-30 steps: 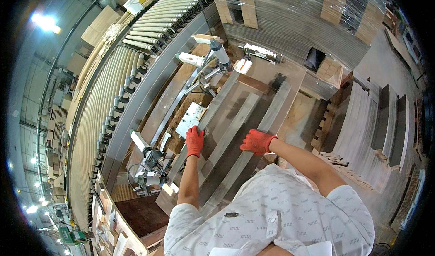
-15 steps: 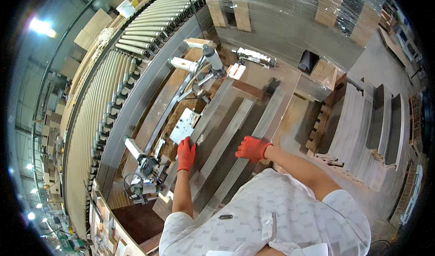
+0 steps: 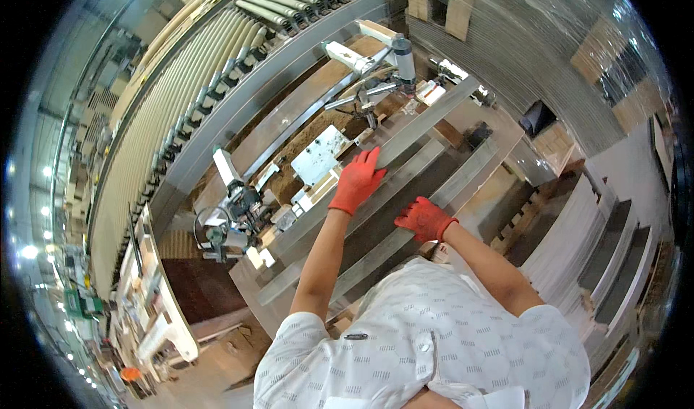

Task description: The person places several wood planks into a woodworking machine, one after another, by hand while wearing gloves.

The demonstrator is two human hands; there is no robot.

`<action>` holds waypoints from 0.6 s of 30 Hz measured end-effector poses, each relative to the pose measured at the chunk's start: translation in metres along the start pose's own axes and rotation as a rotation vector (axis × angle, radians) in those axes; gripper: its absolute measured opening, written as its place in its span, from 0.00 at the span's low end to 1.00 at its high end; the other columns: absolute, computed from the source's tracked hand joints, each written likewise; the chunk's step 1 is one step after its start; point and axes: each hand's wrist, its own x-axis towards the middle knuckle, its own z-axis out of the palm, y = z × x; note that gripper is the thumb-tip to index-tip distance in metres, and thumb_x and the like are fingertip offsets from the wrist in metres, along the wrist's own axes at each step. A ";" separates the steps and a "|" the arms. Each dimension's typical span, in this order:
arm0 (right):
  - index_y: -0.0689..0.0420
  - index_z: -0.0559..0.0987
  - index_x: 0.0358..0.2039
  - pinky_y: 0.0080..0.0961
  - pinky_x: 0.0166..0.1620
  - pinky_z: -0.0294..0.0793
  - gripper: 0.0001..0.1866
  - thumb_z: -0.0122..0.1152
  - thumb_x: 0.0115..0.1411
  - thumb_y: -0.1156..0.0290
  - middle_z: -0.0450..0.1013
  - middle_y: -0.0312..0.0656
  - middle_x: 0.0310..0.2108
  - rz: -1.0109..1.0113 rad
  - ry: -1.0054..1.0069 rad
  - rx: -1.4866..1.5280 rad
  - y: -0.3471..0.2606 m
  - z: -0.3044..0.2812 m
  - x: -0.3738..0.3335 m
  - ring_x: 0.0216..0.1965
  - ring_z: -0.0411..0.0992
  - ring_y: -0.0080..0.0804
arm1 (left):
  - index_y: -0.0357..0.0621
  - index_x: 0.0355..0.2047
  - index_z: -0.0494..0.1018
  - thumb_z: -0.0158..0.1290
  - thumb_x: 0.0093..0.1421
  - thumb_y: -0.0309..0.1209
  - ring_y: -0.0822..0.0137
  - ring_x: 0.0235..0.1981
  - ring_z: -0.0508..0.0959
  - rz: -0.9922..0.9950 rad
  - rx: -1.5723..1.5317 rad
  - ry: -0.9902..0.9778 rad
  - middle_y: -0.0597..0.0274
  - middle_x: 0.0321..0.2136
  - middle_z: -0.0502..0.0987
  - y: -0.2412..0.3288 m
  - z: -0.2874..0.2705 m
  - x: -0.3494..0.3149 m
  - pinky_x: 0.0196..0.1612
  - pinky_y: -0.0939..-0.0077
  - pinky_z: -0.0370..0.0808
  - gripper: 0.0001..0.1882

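Near rollers (image 3: pixel 210 58), a grey board (image 3: pixel 426 124) lies under the left hand (image 3: pixel 358 180), fingers parted; right hand (image 3: pixel 426 219), palm hidden: grip I cannot tell.

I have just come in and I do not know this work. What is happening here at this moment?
A person has the red-gloved left hand on the far grey strip. The right hand, also in red, is at the near grey strip; whether its fingers grip it is not clear. The middle grey strip lies between these two. Past the left hand is a pale plate, and farther off runs a roller conveyor.
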 end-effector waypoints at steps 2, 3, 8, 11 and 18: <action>0.46 0.79 0.53 0.43 0.54 0.72 0.33 0.79 0.44 0.57 0.78 0.39 0.43 -0.014 0.032 -0.003 0.007 0.017 -0.003 0.50 0.77 0.43 | 0.41 0.67 0.65 0.58 0.67 0.46 0.39 0.51 0.79 -0.107 -0.017 -0.102 0.44 0.55 0.76 0.034 -0.018 0.018 0.49 0.49 0.79 0.35; 0.46 0.79 0.53 0.44 0.54 0.72 0.34 0.79 0.44 0.58 0.78 0.40 0.43 -0.024 0.067 0.010 0.010 0.026 -0.002 0.50 0.77 0.43 | 0.44 0.67 0.65 0.58 0.66 0.51 0.39 0.45 0.81 -0.084 0.031 -0.072 0.46 0.55 0.76 0.035 -0.020 0.020 0.43 0.50 0.81 0.37; 0.46 0.79 0.53 0.43 0.55 0.72 0.34 0.79 0.42 0.59 0.79 0.41 0.44 -0.001 0.055 0.023 0.002 0.007 0.004 0.49 0.77 0.44 | 0.45 0.65 0.68 0.62 0.63 0.47 0.45 0.47 0.82 -0.213 0.070 -0.056 0.51 0.52 0.79 0.048 -0.047 -0.052 0.44 0.52 0.80 0.35; 0.45 0.79 0.52 0.43 0.56 0.71 0.33 0.79 0.44 0.57 0.79 0.39 0.44 0.002 0.021 0.040 -0.004 -0.002 0.000 0.49 0.78 0.43 | 0.47 0.62 0.72 0.66 0.59 0.42 0.47 0.48 0.82 -0.307 0.047 -0.036 0.53 0.52 0.80 0.040 -0.048 -0.127 0.47 0.56 0.81 0.32; 0.43 0.78 0.50 0.42 0.56 0.71 0.32 0.81 0.45 0.51 0.78 0.34 0.46 0.000 0.126 0.146 -0.004 -0.010 -0.006 0.51 0.76 0.37 | 0.47 0.61 0.75 0.70 0.54 0.35 0.47 0.50 0.82 -0.288 0.160 0.063 0.54 0.54 0.81 0.013 -0.044 -0.216 0.51 0.58 0.81 0.33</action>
